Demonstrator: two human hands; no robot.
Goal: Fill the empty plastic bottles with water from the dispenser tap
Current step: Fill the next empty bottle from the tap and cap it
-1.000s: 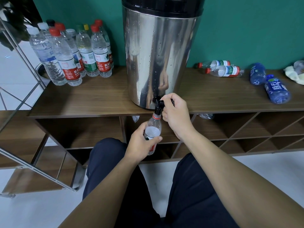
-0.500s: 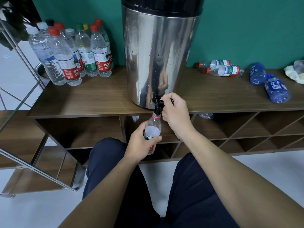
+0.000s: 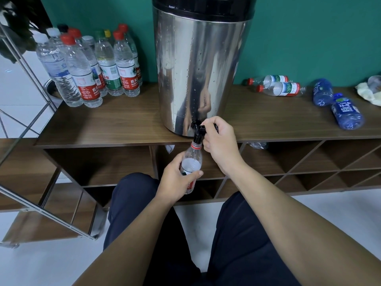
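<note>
Under the black tap of the steel water dispenser: one clear plastic bottle held with its mouth at the spout.

Left hand grips the bottle body below the tap. Right hand is curled round the tap lever. Water level appears partway up, though glare obscures it. Capped upright bottles stand left of the dispenser; blue bottles lie to its right.

Mirror-bright steel dispenser with black tap, teal wall, red-capped bottles, blue bottles
</note>
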